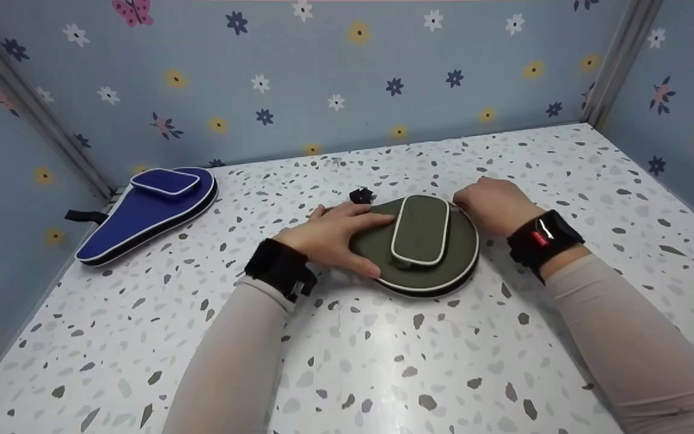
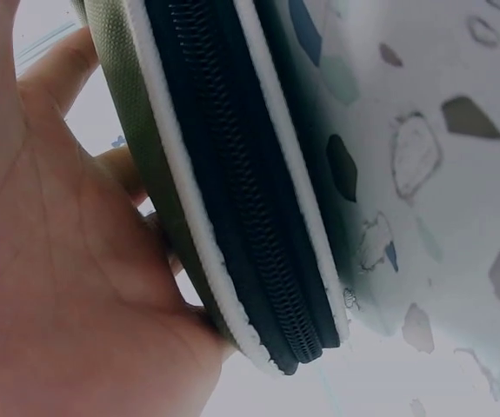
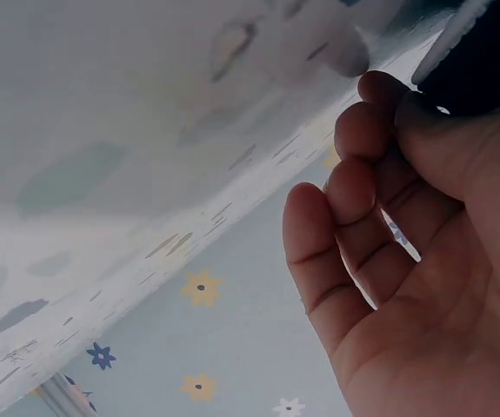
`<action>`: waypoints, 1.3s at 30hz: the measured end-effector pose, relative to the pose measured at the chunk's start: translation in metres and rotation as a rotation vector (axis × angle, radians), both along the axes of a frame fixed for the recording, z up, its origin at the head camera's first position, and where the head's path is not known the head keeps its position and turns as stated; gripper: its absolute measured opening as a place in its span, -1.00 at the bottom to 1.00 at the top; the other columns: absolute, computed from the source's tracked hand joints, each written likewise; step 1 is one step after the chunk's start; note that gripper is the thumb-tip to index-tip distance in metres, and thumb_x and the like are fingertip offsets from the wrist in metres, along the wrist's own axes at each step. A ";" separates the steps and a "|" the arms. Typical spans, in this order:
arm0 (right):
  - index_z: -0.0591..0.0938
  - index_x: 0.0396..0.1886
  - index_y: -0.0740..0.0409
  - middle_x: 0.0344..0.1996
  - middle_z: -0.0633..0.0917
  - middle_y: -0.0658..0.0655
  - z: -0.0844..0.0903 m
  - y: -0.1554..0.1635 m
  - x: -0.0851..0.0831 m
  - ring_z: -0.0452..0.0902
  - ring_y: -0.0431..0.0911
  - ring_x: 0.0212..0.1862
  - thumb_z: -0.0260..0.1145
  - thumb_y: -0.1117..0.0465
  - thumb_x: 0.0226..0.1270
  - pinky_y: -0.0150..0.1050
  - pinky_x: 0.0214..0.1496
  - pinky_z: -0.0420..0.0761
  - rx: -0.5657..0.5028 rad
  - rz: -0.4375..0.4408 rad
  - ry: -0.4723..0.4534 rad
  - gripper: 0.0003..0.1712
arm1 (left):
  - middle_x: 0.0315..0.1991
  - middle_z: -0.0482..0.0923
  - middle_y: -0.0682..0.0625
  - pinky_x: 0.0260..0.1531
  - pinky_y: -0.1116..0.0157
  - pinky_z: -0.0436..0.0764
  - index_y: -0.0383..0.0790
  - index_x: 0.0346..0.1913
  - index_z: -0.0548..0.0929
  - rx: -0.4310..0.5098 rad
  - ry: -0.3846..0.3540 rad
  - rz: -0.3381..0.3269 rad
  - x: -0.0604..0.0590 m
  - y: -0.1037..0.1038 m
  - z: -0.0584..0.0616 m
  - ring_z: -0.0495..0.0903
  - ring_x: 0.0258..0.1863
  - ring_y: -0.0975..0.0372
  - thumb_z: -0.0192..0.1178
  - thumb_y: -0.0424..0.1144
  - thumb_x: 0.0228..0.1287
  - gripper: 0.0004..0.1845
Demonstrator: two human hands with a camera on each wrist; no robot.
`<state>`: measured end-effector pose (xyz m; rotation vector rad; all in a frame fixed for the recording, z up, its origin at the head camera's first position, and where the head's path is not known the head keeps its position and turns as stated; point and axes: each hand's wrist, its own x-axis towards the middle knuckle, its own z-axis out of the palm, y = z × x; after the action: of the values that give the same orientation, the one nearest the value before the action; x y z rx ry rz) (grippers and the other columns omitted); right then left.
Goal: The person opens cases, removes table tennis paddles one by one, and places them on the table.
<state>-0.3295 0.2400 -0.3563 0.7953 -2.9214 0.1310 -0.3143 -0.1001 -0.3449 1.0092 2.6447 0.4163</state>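
Note:
An olive-green table tennis paddle case (image 1: 377, 241) with white piping lies flat on the table, its pocket facing up. My left hand (image 1: 341, 235) rests on its narrower left part, fingers spread over the top and thumb by the near edge. In the left wrist view, the palm is beside the case's dark side band, where meshed zipper teeth (image 2: 241, 182) run. At the far right edge of the case, my right hand (image 1: 494, 205) pinches with thumb and curled forefinger at the zipper pull, which the fingers mostly hide. The other fingers curl loosely in the right wrist view.
A blue paddle case (image 1: 154, 214) with white piping and a black strap (image 1: 85, 216) lies at the far left by the wall. A small black piece (image 1: 361, 195) shows behind the olive case. Flower-patterned walls (image 1: 347, 72) stand at the back and both sides of the speckled table (image 1: 407, 386).

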 end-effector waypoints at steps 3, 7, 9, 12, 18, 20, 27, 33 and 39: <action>0.76 -0.31 0.13 -0.40 0.74 0.10 0.001 0.002 0.001 0.68 0.17 -0.23 0.33 0.41 0.52 0.16 -0.11 0.65 0.000 -0.008 -0.011 -0.82 | 0.81 -0.04 -0.06 0.62 -0.37 -0.21 0.41 0.76 0.24 -0.002 0.008 -0.002 0.000 0.000 0.000 -0.08 0.78 -0.01 0.53 0.40 0.23 0.09; 0.77 -0.29 0.14 -0.39 0.75 0.12 0.001 0.003 0.003 0.67 0.17 -0.24 0.33 0.40 0.53 0.16 -0.11 0.65 0.006 -0.011 -0.013 -0.82 | 0.81 -0.04 -0.06 0.62 -0.37 -0.21 0.42 0.76 0.24 0.001 0.009 0.002 0.001 0.001 0.001 -0.07 0.78 0.00 0.54 0.40 0.22 0.09; 0.78 -0.28 0.15 -0.39 0.75 0.12 0.002 0.004 0.004 0.67 0.16 -0.25 0.33 0.42 0.51 0.16 -0.11 0.66 0.013 -0.011 -0.014 -0.82 | 0.81 -0.03 -0.06 0.63 -0.36 -0.21 0.42 0.75 0.24 0.003 0.006 0.006 0.001 0.001 0.000 -0.07 0.78 0.01 0.54 0.40 0.22 0.08; 0.81 -0.23 0.15 -0.35 0.78 0.12 0.003 0.006 0.007 0.69 0.16 -0.23 0.36 0.45 0.47 0.16 -0.08 0.67 0.020 -0.015 -0.021 -0.82 | 0.81 -0.03 -0.05 0.63 -0.36 -0.21 0.42 0.75 0.25 0.004 0.006 0.009 0.001 0.001 0.001 -0.06 0.77 0.02 0.54 0.39 0.22 0.08; 0.83 -0.19 0.13 -0.31 0.81 0.14 0.006 0.008 0.011 0.72 0.16 -0.20 0.38 0.45 0.47 0.18 -0.04 0.70 0.009 -0.027 -0.032 -0.82 | 0.81 -0.03 -0.05 0.64 -0.33 -0.22 0.41 0.75 0.25 0.006 0.008 0.010 0.001 0.001 0.001 -0.07 0.77 0.01 0.54 0.40 0.21 0.09; 0.83 -0.20 0.14 -0.32 0.81 0.14 0.005 0.008 0.012 0.73 0.17 -0.21 0.37 0.45 0.46 0.18 -0.04 0.70 0.008 -0.026 -0.027 -0.82 | 0.81 -0.03 -0.05 0.64 -0.32 -0.22 0.42 0.75 0.25 0.007 0.005 0.010 0.000 0.001 0.000 -0.07 0.77 0.02 0.55 0.40 0.21 0.09; 0.83 -0.19 0.15 -0.31 0.81 0.16 0.006 0.007 0.012 0.74 0.18 -0.20 0.37 0.48 0.42 0.18 -0.04 0.71 0.021 -0.028 -0.025 -0.80 | 0.81 -0.03 -0.05 0.64 -0.33 -0.21 0.42 0.75 0.24 0.006 0.006 0.009 0.001 0.001 0.001 -0.06 0.77 0.02 0.54 0.41 0.21 0.09; 0.80 -0.24 0.15 -0.37 0.76 0.14 0.006 0.006 0.012 0.70 0.14 -0.25 0.34 0.53 0.38 0.17 -0.10 0.69 0.048 -0.026 -0.025 -0.77 | 0.80 -0.02 -0.07 0.63 -0.33 -0.18 0.37 0.76 0.24 0.002 0.008 0.001 0.000 0.001 0.000 -0.07 0.77 0.02 0.54 0.39 0.23 0.09; 0.75 -0.34 0.13 -0.42 0.73 0.12 0.007 0.008 0.016 0.66 0.13 -0.30 0.36 0.52 0.34 0.16 -0.13 0.68 0.046 -0.029 -0.027 -0.78 | 0.81 -0.03 -0.07 0.64 -0.33 -0.18 0.38 0.76 0.24 -0.001 0.006 0.005 0.001 0.002 0.001 -0.07 0.77 0.02 0.54 0.40 0.23 0.10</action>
<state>-0.3138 0.2476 -0.3489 0.7639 -2.9701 0.0724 -0.3134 -0.0980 -0.3439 1.0052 2.6527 0.4142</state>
